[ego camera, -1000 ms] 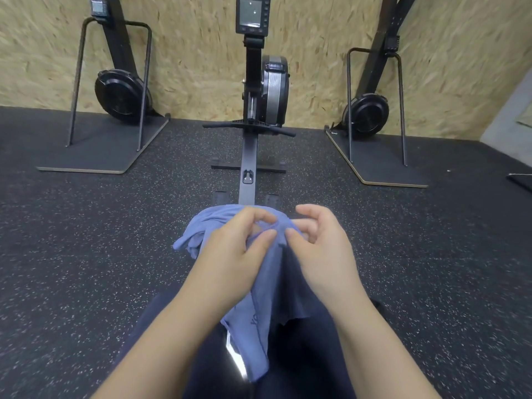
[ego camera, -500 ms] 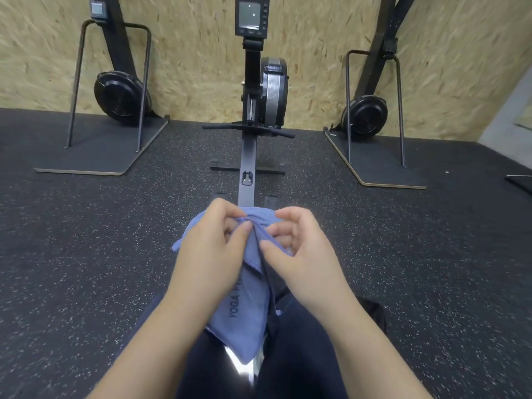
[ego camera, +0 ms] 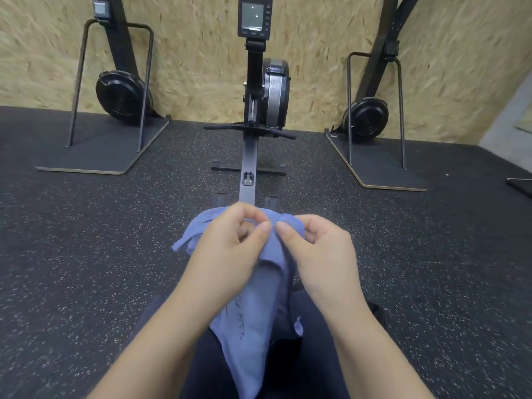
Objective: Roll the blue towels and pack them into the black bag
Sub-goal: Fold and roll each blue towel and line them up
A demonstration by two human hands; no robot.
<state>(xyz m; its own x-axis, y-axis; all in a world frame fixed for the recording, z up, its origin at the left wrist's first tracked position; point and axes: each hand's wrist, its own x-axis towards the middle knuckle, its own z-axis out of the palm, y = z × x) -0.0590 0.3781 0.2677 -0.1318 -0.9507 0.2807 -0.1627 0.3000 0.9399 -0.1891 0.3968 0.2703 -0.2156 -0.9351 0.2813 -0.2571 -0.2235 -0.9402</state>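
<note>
Both hands (ego camera: 276, 249) pinch blue towel (ego camera: 253, 326), seemingly hanging lengthwise.

I log one rowing machine (ego camera: 260, 90) centre on speckled rubber floor (ego camera: 86, 240), a flywheel trainer (ego camera: 121, 96) left, another (ego camera: 370, 116) right, chipboard wall (ego camera: 195, 53) behind.

hands (ego camera: 276, 251) raised together, fingers curled, pinching

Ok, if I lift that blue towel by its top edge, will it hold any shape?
Probably not. The blue towel hangs limp from where the left hand and right hand pinch it, so it looks floppy. It bunches into thin folds at the fingers, suggesting light cloth. Its free end would likely swing.
</note>
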